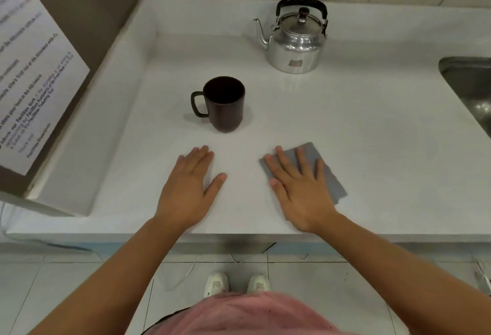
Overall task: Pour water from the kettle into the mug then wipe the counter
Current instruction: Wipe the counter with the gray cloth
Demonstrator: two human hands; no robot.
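A dark brown mug [225,106] stands upright on the white counter [372,127], handle pointing left. Behind it to the right stands a shiny metal kettle [296,42] with a black handle, spout facing left. My left hand [190,188] lies flat on the counter near the front edge, fingers apart, holding nothing. My right hand [299,185] rests flat, fingers spread, on a grey cloth [330,177] that lies on the counter; the hand covers most of the cloth. The inside of the mug is too dark to read.
A steel sink [470,87] is set into the counter at the right edge. A brown panel with a printed paper notice [32,74] rises at the left. Tiled wall runs behind the kettle. Below the counter edge I see floor tiles and white shoes.
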